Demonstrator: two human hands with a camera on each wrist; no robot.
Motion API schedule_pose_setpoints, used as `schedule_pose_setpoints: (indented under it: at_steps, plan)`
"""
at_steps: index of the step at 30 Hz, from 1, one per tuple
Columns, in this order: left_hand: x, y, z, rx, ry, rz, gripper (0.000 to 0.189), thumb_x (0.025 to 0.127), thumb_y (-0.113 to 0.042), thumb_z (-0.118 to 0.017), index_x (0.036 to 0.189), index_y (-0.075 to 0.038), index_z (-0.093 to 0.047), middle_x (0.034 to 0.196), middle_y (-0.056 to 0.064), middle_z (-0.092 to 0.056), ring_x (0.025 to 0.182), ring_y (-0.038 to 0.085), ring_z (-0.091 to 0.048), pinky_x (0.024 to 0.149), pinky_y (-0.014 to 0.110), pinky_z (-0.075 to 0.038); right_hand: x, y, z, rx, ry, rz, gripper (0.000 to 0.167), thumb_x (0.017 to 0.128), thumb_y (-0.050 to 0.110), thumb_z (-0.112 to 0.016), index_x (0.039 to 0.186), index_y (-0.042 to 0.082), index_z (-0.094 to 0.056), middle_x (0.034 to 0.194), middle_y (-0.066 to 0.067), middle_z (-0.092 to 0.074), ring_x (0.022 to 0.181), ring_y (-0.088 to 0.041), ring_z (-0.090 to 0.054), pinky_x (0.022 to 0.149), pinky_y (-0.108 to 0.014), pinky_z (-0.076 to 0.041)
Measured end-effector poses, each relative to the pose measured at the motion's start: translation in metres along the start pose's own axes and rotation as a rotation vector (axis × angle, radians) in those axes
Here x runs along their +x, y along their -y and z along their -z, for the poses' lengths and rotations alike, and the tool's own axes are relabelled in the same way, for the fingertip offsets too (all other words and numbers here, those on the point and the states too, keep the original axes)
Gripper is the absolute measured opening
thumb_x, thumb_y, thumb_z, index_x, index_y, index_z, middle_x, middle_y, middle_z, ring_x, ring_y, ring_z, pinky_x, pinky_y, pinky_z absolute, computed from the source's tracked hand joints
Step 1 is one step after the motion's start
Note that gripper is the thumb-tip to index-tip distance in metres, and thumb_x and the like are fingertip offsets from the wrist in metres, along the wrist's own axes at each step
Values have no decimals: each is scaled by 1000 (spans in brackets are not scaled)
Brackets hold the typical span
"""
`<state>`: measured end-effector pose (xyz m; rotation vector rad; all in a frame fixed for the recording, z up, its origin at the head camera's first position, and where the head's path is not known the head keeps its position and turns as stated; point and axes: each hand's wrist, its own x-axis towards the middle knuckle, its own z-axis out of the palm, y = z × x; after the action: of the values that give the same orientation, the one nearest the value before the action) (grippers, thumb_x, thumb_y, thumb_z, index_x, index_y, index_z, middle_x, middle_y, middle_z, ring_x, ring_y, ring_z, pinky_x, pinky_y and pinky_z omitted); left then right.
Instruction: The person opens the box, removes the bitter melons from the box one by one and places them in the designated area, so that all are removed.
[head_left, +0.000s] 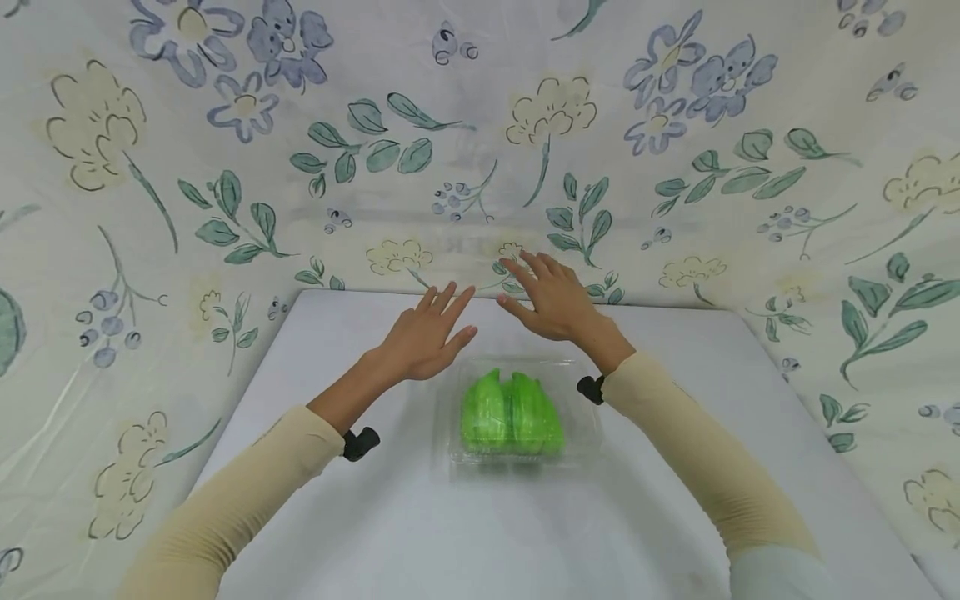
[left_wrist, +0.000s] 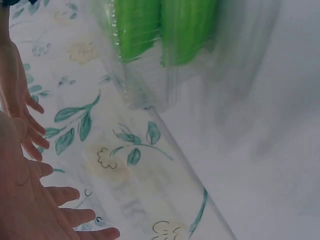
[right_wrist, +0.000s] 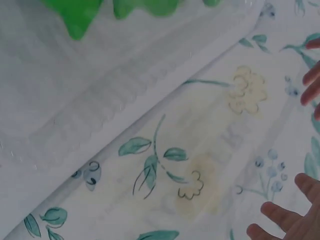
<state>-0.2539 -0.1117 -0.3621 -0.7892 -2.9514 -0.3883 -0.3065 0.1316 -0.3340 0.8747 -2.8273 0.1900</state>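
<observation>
A clear plastic clamshell box (head_left: 581, 429) sits on the white table, and bright green pieces (head_left: 512, 414) stand side by side inside it. What exactly the green pieces are I cannot tell. My left hand (head_left: 425, 335) is held up beyond the box's left side, fingers extended and spread, holding nothing. Over the far right part of the box, my right hand (head_left: 553, 296) is raised with its fingers straight and apart, also holding nothing. Neither hand appears to touch the box. In the left wrist view the green pieces (left_wrist: 187, 30) show through the clear wall.
The white table (head_left: 337, 533) runs to a straight far edge. Behind it and at both sides hangs a plastic sheet (head_left: 480, 150) with flowers and leaves. Each wrist carries a small black camera, one at the left (head_left: 361, 444) and one at the right (head_left: 591, 389).
</observation>
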Motion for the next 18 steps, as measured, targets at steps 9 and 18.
schedule_pose_setpoints:
  at_steps: [9, 18]
  plan:
    - [-46, 5, -29, -172, -20, 4, 71, 105, -52, -30, 159, -11, -9, 160, 22, -14, 143, 47, -17, 104, 63, -32, -31, 33, -28, 28, 3, 152, 67, 101, 61, -34, 156, 24, -28, 159, -14, -25, 144, -39, -21, 110, -61, -21]
    - [-84, 0, -63, -261, -21, 47, 74, 104, -51, -36, 158, -6, -11, 160, 21, -17, 143, 45, -21, 106, 62, -30, -60, 66, -57, -2, 26, 287, 71, 98, 68, -28, 155, 26, -32, 158, -10, -30, 143, -36, -25, 110, -58, -26]
